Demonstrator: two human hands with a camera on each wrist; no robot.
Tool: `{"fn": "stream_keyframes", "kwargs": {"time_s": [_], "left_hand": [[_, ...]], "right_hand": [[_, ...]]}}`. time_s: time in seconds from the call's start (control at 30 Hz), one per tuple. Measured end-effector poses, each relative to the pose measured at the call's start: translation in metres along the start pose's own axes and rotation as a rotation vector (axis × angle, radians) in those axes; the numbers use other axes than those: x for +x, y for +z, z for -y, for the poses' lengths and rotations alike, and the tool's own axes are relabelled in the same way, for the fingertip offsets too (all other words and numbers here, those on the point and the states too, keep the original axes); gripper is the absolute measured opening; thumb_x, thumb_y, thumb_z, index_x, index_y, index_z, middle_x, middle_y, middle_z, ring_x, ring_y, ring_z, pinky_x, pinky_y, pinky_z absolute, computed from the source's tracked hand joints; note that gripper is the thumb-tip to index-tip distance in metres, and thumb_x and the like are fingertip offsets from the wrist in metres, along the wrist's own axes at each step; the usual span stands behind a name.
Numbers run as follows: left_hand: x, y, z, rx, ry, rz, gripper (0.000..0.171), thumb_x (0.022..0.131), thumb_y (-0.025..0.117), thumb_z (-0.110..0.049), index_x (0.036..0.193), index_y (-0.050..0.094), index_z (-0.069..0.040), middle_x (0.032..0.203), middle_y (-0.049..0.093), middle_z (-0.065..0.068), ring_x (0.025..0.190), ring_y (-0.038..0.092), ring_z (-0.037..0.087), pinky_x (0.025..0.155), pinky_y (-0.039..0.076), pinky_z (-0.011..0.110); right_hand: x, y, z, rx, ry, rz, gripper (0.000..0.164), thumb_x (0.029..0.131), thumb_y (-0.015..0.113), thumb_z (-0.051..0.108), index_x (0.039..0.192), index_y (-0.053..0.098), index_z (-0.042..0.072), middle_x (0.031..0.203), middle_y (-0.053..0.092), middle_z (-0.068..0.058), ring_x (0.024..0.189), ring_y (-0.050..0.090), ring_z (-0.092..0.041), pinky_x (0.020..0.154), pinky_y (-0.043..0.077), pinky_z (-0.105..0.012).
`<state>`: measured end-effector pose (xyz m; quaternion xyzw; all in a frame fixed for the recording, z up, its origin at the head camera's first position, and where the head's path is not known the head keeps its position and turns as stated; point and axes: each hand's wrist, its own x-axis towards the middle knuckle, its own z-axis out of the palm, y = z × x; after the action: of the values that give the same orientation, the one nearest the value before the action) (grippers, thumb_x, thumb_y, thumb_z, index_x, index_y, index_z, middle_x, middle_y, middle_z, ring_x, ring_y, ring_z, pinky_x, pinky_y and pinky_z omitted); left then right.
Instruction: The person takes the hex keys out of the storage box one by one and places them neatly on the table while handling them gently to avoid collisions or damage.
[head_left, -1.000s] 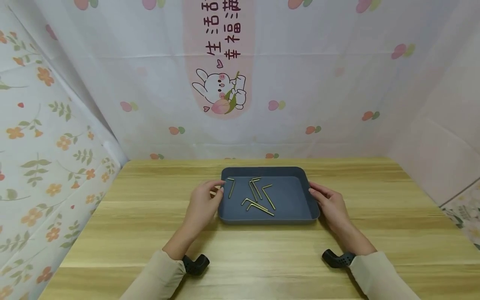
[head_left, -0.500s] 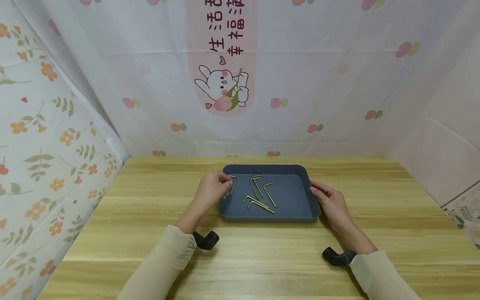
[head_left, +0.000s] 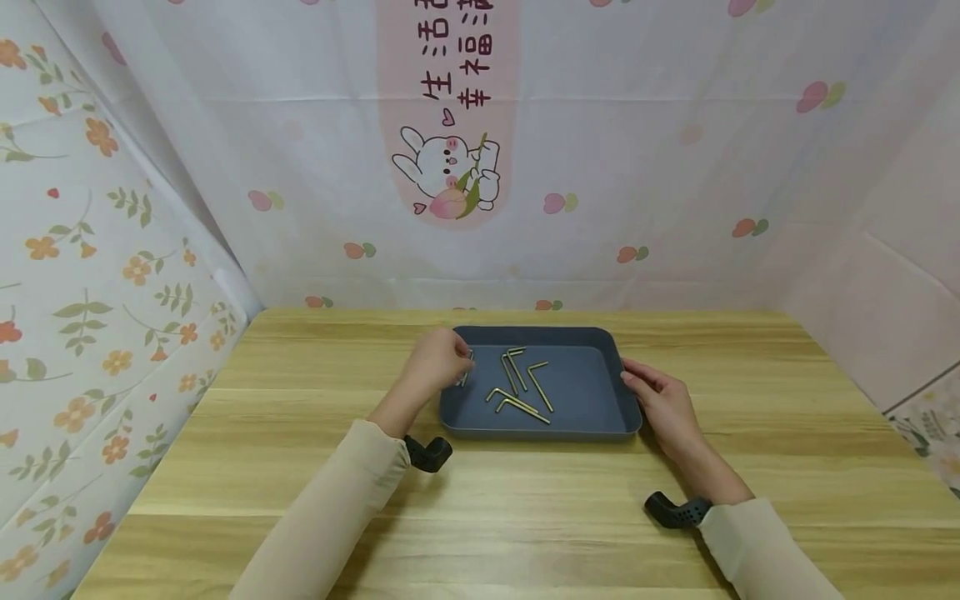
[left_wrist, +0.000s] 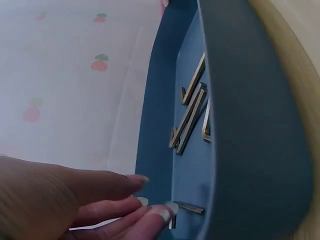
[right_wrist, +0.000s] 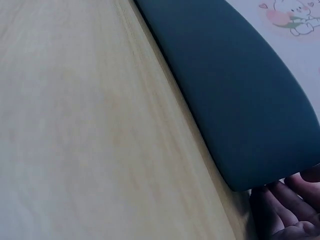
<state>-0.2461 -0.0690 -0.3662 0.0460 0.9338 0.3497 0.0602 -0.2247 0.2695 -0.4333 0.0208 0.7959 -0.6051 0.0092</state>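
A shallow blue-grey tray sits on the table with several brass-coloured hex keys inside. My left hand reaches over the tray's left wall. In the left wrist view its fingertips are right at the leftmost hex key, partly covering it, with a gap between the upper digit and the lower fingers. My right hand holds the tray's right side, thumb at the rim and fingers along the outer wall. Mid-tray lie upright-angled hex keys, and nearer the front a slanting pair.
The wooden table carries the tray near its back edge. A white printed cloth hangs behind it, and a flowered cloth runs along the left. Black wrist devices sit at both sleeve cuffs.
My left hand has let go of the tray's left rim and moved up and inward over the leftmost hex key. My right hand has stayed on the tray, and the view has tilted slightly.
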Motion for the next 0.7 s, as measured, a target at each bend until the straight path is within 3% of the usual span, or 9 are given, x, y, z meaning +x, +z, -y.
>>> {"fn": "stream_keyframes", "kwargs": {"time_s": [0.03, 0.13, 0.2, 0.27, 0.4, 0.53, 0.6, 0.7], "left_hand": [[0.001, 0.0, -0.002, 0.025, 0.011, 0.01, 0.011, 0.093, 0.069, -0.007, 0.087, 0.075, 0.001, 0.075, 0.069, 0.01, 0.054, 0.051, 0.011, 0.058, 0.046, 0.025], [0.004, 0.002, -0.007, 0.082, 0.036, 0.014, 0.043, 0.092, 0.065, 0.0, 0.053, 0.05, -0.009, 0.054, 0.041, -0.002, 0.049, 0.026, 0.009, 0.051, 0.027, 0.024], [0.005, 0.004, -0.01, 0.104, 0.035, 0.013, 0.055, 0.091, 0.06, 0.006, 0.051, 0.029, -0.016, 0.052, 0.018, -0.003, 0.05, 0.014, 0.012, 0.051, 0.018, 0.027], [0.005, 0.005, -0.012, 0.138, 0.023, -0.007, 0.056, 0.09, 0.055, 0.009, 0.051, 0.026, -0.017, 0.052, 0.014, -0.005, 0.05, 0.013, 0.012, 0.05, 0.017, 0.027], [0.009, 0.008, -0.016, 0.255, -0.007, -0.008, 0.043, 0.093, 0.053, 0.008, 0.059, 0.038, -0.013, 0.057, 0.028, -0.001, 0.052, 0.028, 0.014, 0.049, 0.028, 0.027], [0.014, 0.01, -0.02, 0.323, -0.056, 0.025, 0.012, 0.096, 0.056, 0.002, 0.087, 0.063, -0.004, 0.077, 0.057, 0.008, 0.064, 0.049, 0.02, 0.054, 0.039, 0.03], [0.016, 0.012, -0.021, 0.341, -0.075, 0.023, 0.012, 0.096, 0.057, 0.0, 0.102, 0.068, -0.002, 0.092, 0.067, 0.013, 0.073, 0.055, 0.023, 0.057, 0.042, 0.032], [0.019, 0.014, -0.022, 0.36, -0.087, 0.015, 0.019, 0.098, 0.056, -0.002, 0.112, 0.07, -0.001, 0.108, 0.071, 0.016, 0.083, 0.06, 0.025, 0.063, 0.047, 0.035]], "right_hand": [[0.0, 0.0, 0.0, 0.0, 0.001, -0.002, 0.054, 0.106, 0.053, 0.031, 0.151, 0.046, 0.001, 0.157, 0.042, -0.022, 0.106, 0.05, 0.021, 0.09, 0.047, -0.003], [0.001, -0.001, 0.001, 0.005, 0.005, -0.001, 0.054, 0.106, 0.053, 0.03, 0.151, 0.046, 0.001, 0.157, 0.042, -0.022, 0.105, 0.05, 0.022, 0.09, 0.047, -0.003], [0.002, -0.001, 0.002, 0.001, 0.007, 0.002, 0.054, 0.106, 0.054, 0.031, 0.151, 0.046, 0.002, 0.157, 0.042, -0.022, 0.104, 0.05, 0.022, 0.089, 0.047, -0.003], [0.002, 0.0, 0.002, 0.0, 0.012, 0.007, 0.054, 0.106, 0.054, 0.031, 0.151, 0.046, 0.002, 0.157, 0.043, -0.021, 0.104, 0.051, 0.022, 0.088, 0.047, -0.003], [0.001, 0.0, 0.001, -0.011, 0.011, 0.006, 0.055, 0.106, 0.054, 0.032, 0.151, 0.046, 0.003, 0.157, 0.043, -0.021, 0.104, 0.05, 0.022, 0.088, 0.047, -0.003], [0.0, -0.001, 0.0, -0.018, 0.003, 0.016, 0.055, 0.106, 0.053, 0.034, 0.151, 0.045, 0.003, 0.157, 0.043, -0.02, 0.107, 0.049, 0.02, 0.09, 0.046, -0.002], [0.0, -0.001, 0.0, -0.019, 0.001, 0.025, 0.055, 0.106, 0.052, 0.033, 0.152, 0.045, 0.003, 0.158, 0.043, -0.019, 0.11, 0.049, 0.018, 0.09, 0.045, -0.002], [-0.001, -0.002, 0.0, -0.019, 0.001, 0.031, 0.054, 0.107, 0.052, 0.032, 0.152, 0.044, 0.003, 0.158, 0.043, -0.019, 0.112, 0.048, 0.015, 0.091, 0.045, -0.002]]}}
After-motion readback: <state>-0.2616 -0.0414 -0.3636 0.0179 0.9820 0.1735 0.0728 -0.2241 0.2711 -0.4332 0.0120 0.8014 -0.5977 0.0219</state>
